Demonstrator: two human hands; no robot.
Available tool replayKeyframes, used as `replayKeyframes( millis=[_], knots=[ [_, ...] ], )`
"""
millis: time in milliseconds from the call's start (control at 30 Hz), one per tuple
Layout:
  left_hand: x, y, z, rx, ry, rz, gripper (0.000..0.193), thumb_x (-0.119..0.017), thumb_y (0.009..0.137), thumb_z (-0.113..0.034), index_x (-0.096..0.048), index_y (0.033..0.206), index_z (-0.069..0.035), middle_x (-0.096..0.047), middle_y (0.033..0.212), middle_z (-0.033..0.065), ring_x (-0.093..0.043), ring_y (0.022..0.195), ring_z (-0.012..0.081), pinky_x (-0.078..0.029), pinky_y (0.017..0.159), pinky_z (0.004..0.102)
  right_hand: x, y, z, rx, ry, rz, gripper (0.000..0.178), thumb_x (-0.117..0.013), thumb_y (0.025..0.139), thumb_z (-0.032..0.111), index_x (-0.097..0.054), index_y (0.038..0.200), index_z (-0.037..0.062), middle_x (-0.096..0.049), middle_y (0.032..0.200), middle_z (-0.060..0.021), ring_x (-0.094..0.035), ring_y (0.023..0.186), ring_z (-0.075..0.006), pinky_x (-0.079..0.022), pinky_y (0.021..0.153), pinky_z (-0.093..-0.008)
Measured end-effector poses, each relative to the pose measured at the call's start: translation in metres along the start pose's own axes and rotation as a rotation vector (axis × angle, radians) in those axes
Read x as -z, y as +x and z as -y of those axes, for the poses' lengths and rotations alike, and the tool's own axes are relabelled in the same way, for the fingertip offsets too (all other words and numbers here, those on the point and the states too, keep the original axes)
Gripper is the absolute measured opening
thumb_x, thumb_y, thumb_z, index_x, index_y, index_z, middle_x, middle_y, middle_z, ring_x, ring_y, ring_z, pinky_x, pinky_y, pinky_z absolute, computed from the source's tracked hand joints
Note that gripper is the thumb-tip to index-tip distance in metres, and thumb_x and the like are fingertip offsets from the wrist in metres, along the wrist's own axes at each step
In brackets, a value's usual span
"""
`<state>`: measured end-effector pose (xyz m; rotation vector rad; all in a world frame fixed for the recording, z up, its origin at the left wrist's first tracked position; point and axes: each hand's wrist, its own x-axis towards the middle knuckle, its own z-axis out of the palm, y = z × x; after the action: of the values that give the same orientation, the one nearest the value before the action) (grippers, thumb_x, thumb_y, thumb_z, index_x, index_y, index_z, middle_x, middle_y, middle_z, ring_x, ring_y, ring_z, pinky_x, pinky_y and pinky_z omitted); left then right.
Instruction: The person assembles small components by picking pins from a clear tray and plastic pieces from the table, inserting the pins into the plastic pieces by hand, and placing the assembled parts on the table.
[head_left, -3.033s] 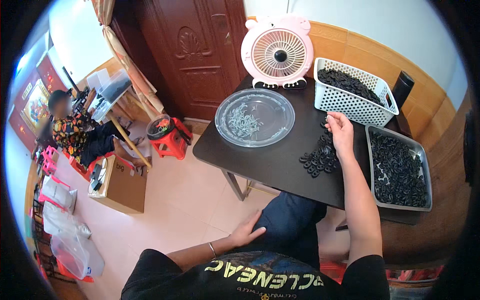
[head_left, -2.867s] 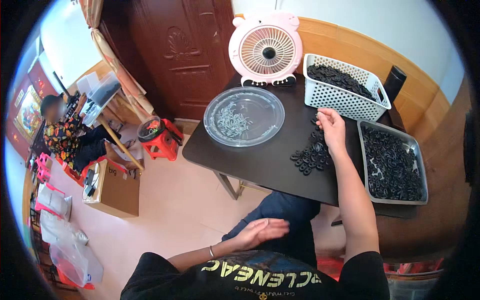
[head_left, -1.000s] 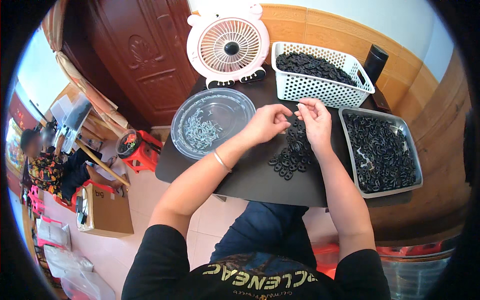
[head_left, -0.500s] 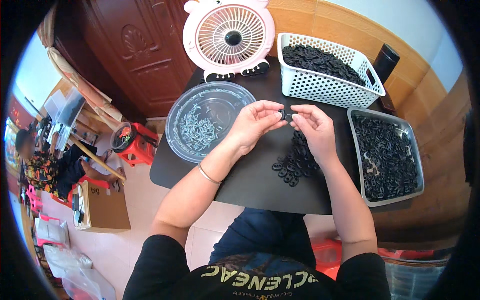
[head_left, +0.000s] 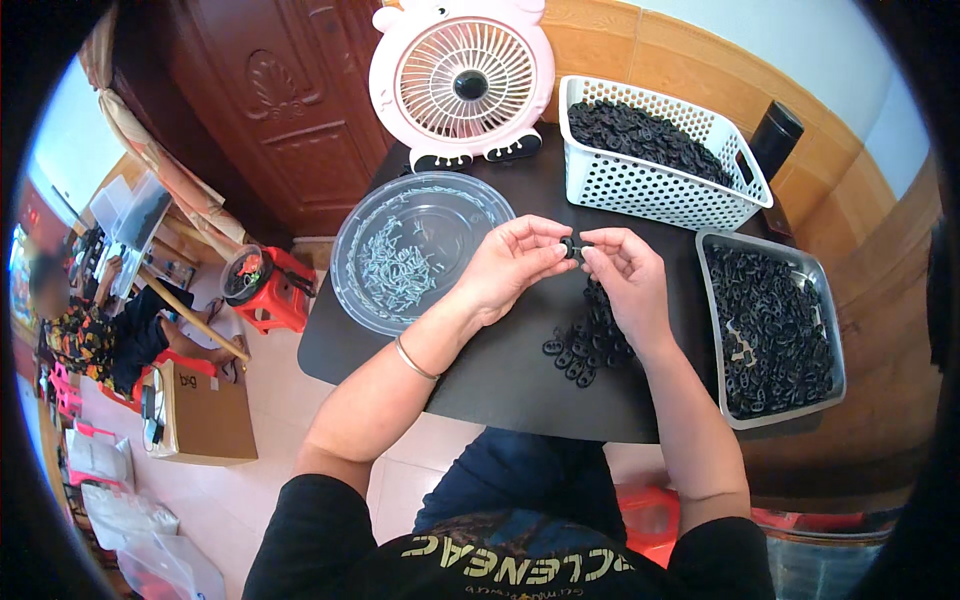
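A small black oval plastic part (head_left: 571, 246) is pinched between the thumb and fingers of my left hand (head_left: 510, 262) above the dark table. My right hand (head_left: 632, 280) is closed in a pinch against the right side of that part; whatever lies between its fingertips is too small to make out. Under and beside my right wrist lies a loose pile of black oval parts with holes (head_left: 585, 345). Left of my hands stands a round clear plastic tub (head_left: 352, 215) with many small silvery screw-like pieces (head_left: 397, 272) in it.
At the back, a white perforated basket (head_left: 650, 196) holds a heap of black parts. A metal tray (head_left: 838, 345) of similar parts sits at the right. Behind stand a pink fan (head_left: 385, 75) and a black cylinder (head_left: 775, 133). Far left, another person (head_left: 85, 335) sits near a red stool (head_left: 275, 300).
My right fingertips have closed in on the black part; the thin dark piece visible between the hands earlier is now hidden. The whole view has shifted slightly.
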<state>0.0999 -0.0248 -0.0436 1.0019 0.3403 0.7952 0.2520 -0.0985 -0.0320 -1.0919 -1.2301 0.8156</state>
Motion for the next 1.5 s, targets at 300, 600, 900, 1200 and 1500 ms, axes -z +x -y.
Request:
replayKeyframes(
  millis=[300,600,900,1200,1500],
  knots=[
    [0.001,-0.002,0.001,-0.008,-0.028,0.018,0.019,-0.057,0.081,-0.001,-0.055,0.1,-0.003,-0.059,0.091,0.0051,-0.059,0.083,0.012,-0.05,0.079,0.0251,-0.002,-0.002,-0.002,0.014,0.027,-0.024,0.014,-0.058,0.08,0.001,-0.057,0.093,-0.0001,-0.058,0.084,-0.0024,-0.055,0.072,-0.0053,-0.045,0.064,-0.018],
    [0.002,-0.002,0.0,-0.073,0.138,0.0,0.022,-0.059,0.08,-0.001,-0.057,0.101,0.0,-0.061,0.083,0.0051,-0.059,0.075,0.0108,-0.051,0.071,0.0228,-0.001,0.0,-0.001,-0.04,0.038,-0.006,0.013,-0.059,0.079,0.002,-0.056,0.091,0.0007,-0.059,0.083,-0.0025,-0.055,0.072,-0.0055,-0.045,0.064,-0.0181],
    [-0.005,-0.003,-0.001,-0.115,0.187,0.006,0.021,-0.058,0.081,-0.001,-0.058,0.101,0.001,-0.061,0.085,0.006,-0.058,0.075,0.0102,-0.048,0.07,0.0208,-0.002,0.0,-0.004,-0.006,0.102,0.016,0.013,-0.058,0.08,0.003,-0.055,0.093,0.0007,-0.06,0.083,-0.0041,-0.055,0.072,-0.006,-0.045,0.064,-0.0189],
    [-0.003,-0.003,0.001,-0.052,0.037,-0.013,0.02,-0.059,0.081,-0.004,-0.058,0.101,-0.001,-0.06,0.084,0.0049,-0.057,0.073,0.0094,-0.048,0.067,0.0196,-0.003,0.0,0.0,-0.045,0.091,0.018,0.01,-0.058,0.081,0.003,-0.056,0.09,0.0011,-0.06,0.08,-0.0027,-0.055,0.071,-0.006,-0.044,0.064,-0.0184],
    [-0.007,-0.005,0.004,-0.097,0.133,-0.012,0.019,-0.058,0.08,-0.003,-0.059,0.099,0.0,-0.061,0.084,0.0047,-0.056,0.073,0.0091,-0.047,0.068,0.0211,-0.004,-0.003,-0.004,0.033,0.048,-0.003,0.007,-0.06,0.079,0.002,-0.055,0.084,0.0012,-0.06,0.08,-0.0034,-0.055,0.07,-0.0059,-0.045,0.063,-0.0183]
  ],
)
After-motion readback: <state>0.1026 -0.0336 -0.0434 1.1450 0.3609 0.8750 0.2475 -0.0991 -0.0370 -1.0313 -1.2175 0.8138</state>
